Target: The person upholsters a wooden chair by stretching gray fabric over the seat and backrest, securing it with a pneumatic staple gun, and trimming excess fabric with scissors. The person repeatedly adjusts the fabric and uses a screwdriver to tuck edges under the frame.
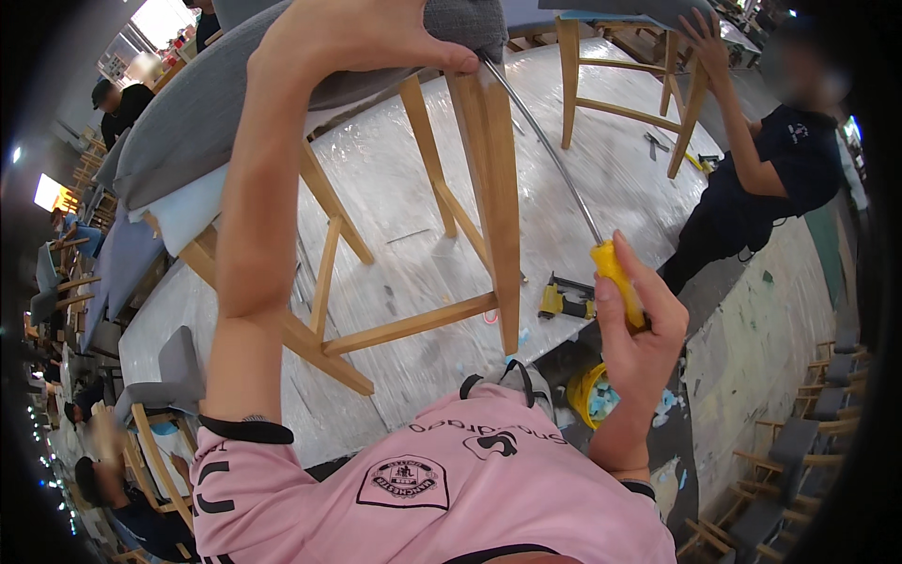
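A wooden-legged chair (495, 188) with grey upholstery (197, 141) stands in front of me on a plastic-wrapped table (395, 254). My left hand (362, 36) grips the upholstery at the top of the view; its thumb presses at the fabric corner above a leg, and its other fingers are mostly hidden. In my right hand (639, 324) is the yellow handle of a long screwdriver (554, 155). The metal shaft slants up and left, its tip at the seam where the grey fabric meets the top of that leg.
A yellow-and-black staple gun (567, 299) lies at the table's right edge, above a yellow bucket (584, 390) of blue foam scraps. At right, a co-worker (780, 169) handles another chair (620, 103); pliers (656, 143) lie near it. Chairs (780, 461) crowd the lower right.
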### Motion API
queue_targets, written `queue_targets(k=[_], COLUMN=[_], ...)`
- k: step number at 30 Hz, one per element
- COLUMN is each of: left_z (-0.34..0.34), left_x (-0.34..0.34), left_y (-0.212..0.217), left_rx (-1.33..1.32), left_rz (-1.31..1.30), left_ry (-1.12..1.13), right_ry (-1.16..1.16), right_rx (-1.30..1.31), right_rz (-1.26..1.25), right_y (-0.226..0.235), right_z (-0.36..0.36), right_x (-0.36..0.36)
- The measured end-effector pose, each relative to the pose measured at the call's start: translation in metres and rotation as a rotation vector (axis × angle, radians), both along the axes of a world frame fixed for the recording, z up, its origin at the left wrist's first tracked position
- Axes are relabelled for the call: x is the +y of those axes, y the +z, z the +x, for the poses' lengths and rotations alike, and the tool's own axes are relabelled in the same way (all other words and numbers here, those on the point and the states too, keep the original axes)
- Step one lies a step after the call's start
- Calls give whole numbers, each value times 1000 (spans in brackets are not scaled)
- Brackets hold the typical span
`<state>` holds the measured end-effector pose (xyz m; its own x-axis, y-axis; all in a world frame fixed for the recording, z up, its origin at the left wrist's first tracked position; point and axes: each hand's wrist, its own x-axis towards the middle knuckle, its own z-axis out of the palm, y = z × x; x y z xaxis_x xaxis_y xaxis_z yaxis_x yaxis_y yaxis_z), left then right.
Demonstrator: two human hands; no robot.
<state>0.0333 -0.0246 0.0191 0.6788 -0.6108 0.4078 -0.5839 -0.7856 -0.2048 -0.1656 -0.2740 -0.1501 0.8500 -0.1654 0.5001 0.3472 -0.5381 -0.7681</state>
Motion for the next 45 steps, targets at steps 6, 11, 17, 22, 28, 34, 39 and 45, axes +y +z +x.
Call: queue_targets(k=[6, 11, 17, 22, 28, 34, 39, 45], left_z=[-19, -41, -24, -6, 4, 6, -7, -24], left_x=[-10, -17, -7, 1, -3, -2, -2, 5], left_y=[-2, -2, 1, 31, 27, 25, 28, 29], left_rx=[10, -40, 59, 214, 326, 311, 362, 263], left_rz=[-48, -25, -15, 15, 42, 39, 11, 0], left_ry=[17, 19, 29, 46, -48, -52, -119, -12], right_ry=[29, 42, 127, 70, 47, 79, -5, 66], right_rx=[-70, -187, -28, 12, -17, 23, 156, -16], right_rz=[140, 168, 350, 225, 200, 173, 133, 187], right_y=[-52, -84, -73, -35, -27, -31, -7, -47], right_z=[9, 19, 10, -12, -17, -6, -15, 2], right_x=[11, 19, 8, -20, -21, -8, 1, 16])
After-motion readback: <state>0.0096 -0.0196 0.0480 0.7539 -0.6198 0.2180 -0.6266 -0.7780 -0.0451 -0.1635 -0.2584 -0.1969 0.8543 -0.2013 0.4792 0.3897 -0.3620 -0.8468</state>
